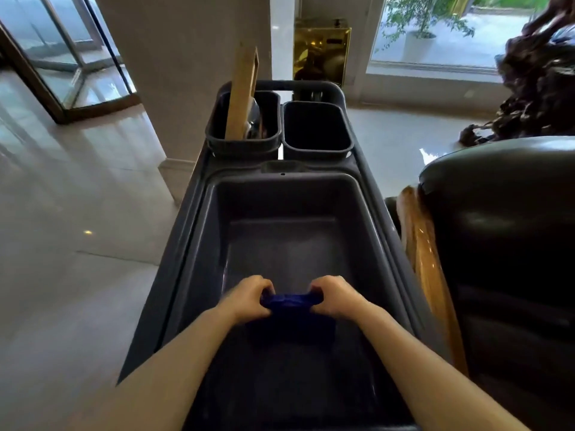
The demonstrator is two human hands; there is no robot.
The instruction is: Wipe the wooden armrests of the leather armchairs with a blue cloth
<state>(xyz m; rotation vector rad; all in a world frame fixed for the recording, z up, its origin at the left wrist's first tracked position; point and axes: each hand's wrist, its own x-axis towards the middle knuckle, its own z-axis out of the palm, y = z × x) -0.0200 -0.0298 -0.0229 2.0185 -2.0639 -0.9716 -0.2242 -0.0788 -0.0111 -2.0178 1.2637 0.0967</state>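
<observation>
Head view: blue cloth (287,301) bunched, long axis left-right, above grey cart tub (280,194). Left hand (250,298) and right hand (334,297) fingers curled tight on its ends. Wooden armrest (423,244) of leather armchair (504,213) right of cart. Glossy tiled floor (77,181).

A glossy pale stone floor (77,194) fills the nine o'clock side and mirrors the daylight. A broad beige square pillar (186,63) rises at eleven o'clock, a glass door with a dark bronze frame (62,66) beside it at ten o'clock. At twelve o'clock stands a shiny gold metal panel (322,54). A large bright window (435,32) at one o'clock shows a leafy plant in a white pot (418,42) outside. A dark gnarled root sculpture (538,79) sits at two o'clock.
</observation>
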